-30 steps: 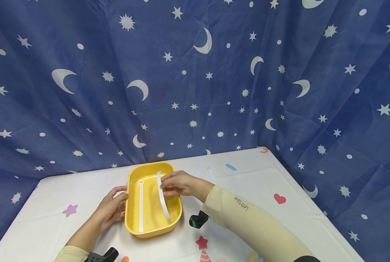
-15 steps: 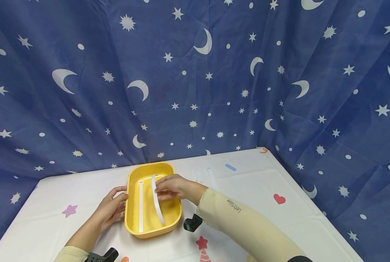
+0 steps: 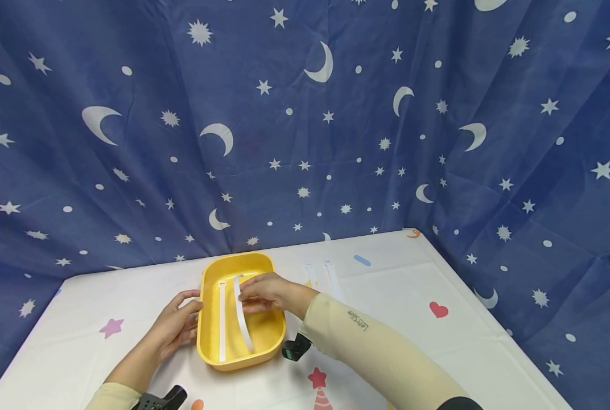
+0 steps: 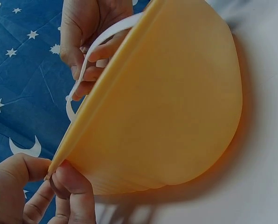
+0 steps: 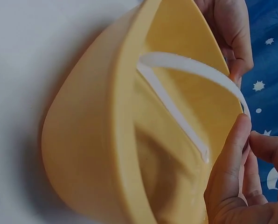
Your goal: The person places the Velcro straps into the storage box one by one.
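A yellow plastic basin (image 3: 243,363) with rounded corners stands on the table. My left hand (image 3: 176,323) holds its left rim, thumb and fingers pinching the edge in the left wrist view. Above the basin's inside, my right hand (image 3: 270,292) pinches a white strap (image 3: 240,313) between thumb and fingers; the strap bows in an arc. Another white strap (image 3: 222,324), with a slotted end, lies lengthwise along the basin's floor on the left. The right wrist view also shows the flat strap (image 5: 174,114) beneath the arched one.
Two more white straps (image 3: 332,276) lie on the white patterned tablecloth (image 3: 376,353) to the right of the basin, partly behind the right arm. A blue curtain (image 3: 264,131) with moons and stars hangs along the back and right side.
My right hand has moved left across the basin with its strap, bringing it closer to the strap lying inside. My left hand stays at the rim.
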Tool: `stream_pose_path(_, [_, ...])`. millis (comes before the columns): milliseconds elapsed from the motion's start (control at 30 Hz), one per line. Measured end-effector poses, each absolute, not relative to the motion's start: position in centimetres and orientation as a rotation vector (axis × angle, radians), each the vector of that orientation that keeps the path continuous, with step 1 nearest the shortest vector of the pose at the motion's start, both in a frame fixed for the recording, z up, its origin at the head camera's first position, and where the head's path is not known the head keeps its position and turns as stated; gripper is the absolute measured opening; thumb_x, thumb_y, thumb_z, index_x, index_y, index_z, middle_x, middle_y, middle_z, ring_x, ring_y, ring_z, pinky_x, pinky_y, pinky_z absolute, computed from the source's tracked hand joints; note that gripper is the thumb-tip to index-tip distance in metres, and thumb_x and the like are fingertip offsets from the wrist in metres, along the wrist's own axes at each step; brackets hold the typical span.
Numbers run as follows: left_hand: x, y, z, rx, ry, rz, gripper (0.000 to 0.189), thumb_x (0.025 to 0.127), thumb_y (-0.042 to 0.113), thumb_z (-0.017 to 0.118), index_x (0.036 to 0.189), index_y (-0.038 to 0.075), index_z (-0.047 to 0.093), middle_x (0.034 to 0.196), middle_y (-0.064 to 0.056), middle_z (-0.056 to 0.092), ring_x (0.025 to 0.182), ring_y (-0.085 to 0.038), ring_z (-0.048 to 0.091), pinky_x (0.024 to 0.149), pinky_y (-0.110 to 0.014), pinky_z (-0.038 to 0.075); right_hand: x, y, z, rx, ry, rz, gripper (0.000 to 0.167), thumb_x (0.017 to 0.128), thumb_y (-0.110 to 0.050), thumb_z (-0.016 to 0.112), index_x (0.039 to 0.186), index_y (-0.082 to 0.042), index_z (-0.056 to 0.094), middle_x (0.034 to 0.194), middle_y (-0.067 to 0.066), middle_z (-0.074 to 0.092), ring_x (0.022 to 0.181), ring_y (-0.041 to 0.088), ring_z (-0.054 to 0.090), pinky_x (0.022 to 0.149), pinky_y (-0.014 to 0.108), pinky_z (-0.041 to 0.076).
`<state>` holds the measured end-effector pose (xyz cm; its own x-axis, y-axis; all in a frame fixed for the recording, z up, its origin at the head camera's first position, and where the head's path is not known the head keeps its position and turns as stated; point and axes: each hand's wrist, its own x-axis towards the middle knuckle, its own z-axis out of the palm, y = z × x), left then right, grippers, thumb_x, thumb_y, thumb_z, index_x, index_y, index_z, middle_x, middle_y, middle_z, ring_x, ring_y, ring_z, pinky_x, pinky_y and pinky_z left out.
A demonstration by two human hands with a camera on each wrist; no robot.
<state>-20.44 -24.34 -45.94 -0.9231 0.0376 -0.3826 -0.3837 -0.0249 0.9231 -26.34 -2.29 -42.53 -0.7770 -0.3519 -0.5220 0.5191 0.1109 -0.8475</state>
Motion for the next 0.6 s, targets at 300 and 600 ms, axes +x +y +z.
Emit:
stream_pose_path(300, [-20.4,-24.5,-46.0,-0.383,1.950,2.027,0.046,0.099,0.017,0.051,0.140,0.013,0.031,0.085,0.001,0.065,0.072,-0.007,0.065,0.057,-0.019,0.056,-26.3,-3.1,-43.0,0.133,1.759,-1.746,0.019,0.082,0.009,0.068,0.099,0.000,0.066,0.078,0.007,0.061,0.069,0.016,0.062,0.081,0.041,0.058])
stream_pose_path(600, [-20.4,-24.4,-45.8,-0.357,1.942,2.036,0.046,0.098,0.016,0.051,0.140,0.012,0.032,0.086,0.000,0.065,0.074,-0.007,0.065,0.060,-0.021,0.058,-26.1,-3.6,-44.3,0.101,1.773,-1.756,0.019,0.084,0.010,0.066,0.102,0.003,0.068,0.074,0.007,0.062,0.061,0.014,0.062,0.076,0.039,0.059])
